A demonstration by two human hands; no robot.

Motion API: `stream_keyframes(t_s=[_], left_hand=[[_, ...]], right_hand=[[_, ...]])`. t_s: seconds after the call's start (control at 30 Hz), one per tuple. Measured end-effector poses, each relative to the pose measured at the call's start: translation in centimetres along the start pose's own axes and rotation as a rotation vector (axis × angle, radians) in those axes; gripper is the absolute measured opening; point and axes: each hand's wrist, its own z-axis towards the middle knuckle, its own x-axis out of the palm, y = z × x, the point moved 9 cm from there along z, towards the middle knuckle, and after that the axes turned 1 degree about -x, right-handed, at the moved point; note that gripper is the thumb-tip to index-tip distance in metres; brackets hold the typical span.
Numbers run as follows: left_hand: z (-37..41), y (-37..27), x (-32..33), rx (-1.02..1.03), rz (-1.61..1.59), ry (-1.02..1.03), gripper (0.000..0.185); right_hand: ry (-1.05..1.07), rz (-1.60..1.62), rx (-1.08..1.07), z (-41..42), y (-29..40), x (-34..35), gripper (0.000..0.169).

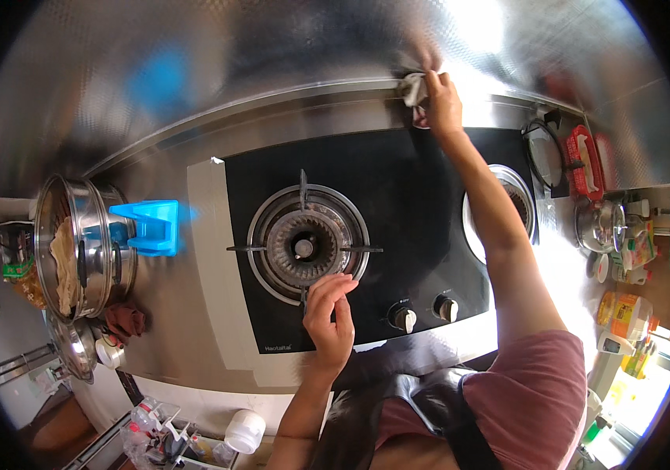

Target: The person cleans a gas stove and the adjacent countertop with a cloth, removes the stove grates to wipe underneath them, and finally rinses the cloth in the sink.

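My right hand is stretched to the back of the counter and grips a pale crumpled cloth. The cloth lies against the metal ledge where the counter meets the steel wall. My left hand hangs over the front of the left gas burner, fingers curled and apart from the thumb, holding nothing. Both burners belong to a black glass gas cooktop. Part of the right burner is hidden behind my right forearm. Two control knobs sit at the cooktop's front edge.
A blue plastic holder stands left of the cooktop, beside a stacked metal steamer and a dark red cloth. At right are a red basket, a glass pot and several bottles. A white tub lies below the counter.
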Motion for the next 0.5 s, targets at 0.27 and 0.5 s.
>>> stream_keyframes(t_s=[0.27, 0.5], left_hand=[[0.7, -0.7, 1.5, 0.044, -0.026, 0.018, 0.024], [0.2, -0.8, -0.3, 0.023, -0.009, -0.031, 0.026]], right_hand=[[0.234, 0.447, -0.369, -0.9, 18.8, 3.6, 0.040], [-0.106, 0.986, -0.194, 1.4, 16.3, -5.4, 0.035]])
